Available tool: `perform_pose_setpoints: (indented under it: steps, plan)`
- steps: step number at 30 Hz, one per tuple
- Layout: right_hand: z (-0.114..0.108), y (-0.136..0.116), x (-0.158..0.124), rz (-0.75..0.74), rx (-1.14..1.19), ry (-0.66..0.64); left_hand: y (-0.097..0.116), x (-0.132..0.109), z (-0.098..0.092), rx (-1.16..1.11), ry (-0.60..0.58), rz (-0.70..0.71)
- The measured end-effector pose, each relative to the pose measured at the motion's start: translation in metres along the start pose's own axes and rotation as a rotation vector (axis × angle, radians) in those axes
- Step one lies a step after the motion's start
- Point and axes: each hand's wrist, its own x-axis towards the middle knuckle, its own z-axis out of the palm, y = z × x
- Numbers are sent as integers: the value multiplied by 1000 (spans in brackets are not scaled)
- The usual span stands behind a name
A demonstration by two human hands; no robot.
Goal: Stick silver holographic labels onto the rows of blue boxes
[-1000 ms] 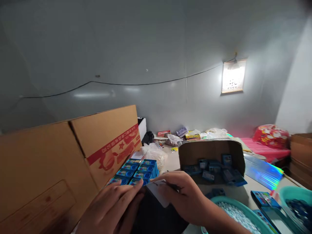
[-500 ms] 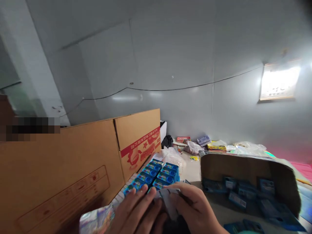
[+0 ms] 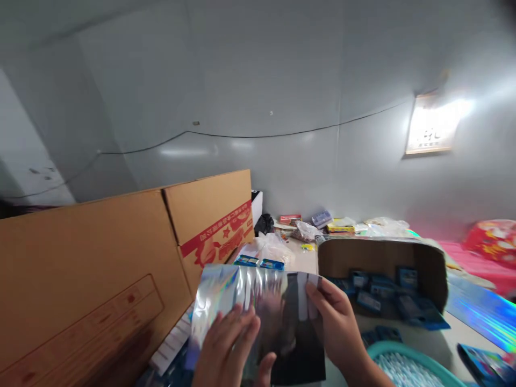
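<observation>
A shiny silver plastic bag (image 3: 262, 317) with rainbow glints and a dark lower right area is held up in front of me. My right hand (image 3: 336, 317) pinches its upper right edge between thumb and fingers. My left hand (image 3: 231, 344) lies across its front on the left, fingers stretched out and thumb apart. Behind the bag's top edge, a few blue packs (image 3: 258, 262) show; the rest of their rows is hidden.
Left stands a tall cardboard box (image 3: 92, 269). On the right, an open carton (image 3: 382, 247) holds several blue packs, with a turquoise basket (image 3: 407, 349) of small pale pieces before it. Plastic bags (image 3: 274, 247) and small boxes lie along the wall.
The silver bag, earlier bunched low between my hands, is now raised and spread out, covering most of the blue packs. My view has turned right and down, showing the turquoise basket.
</observation>
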Motion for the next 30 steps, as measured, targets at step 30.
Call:
perform_pose_setpoints:
  steps: [30]
  plan:
    - [-100,68,29,-67,-348,609,-24,-7,32,-706,99,-619]
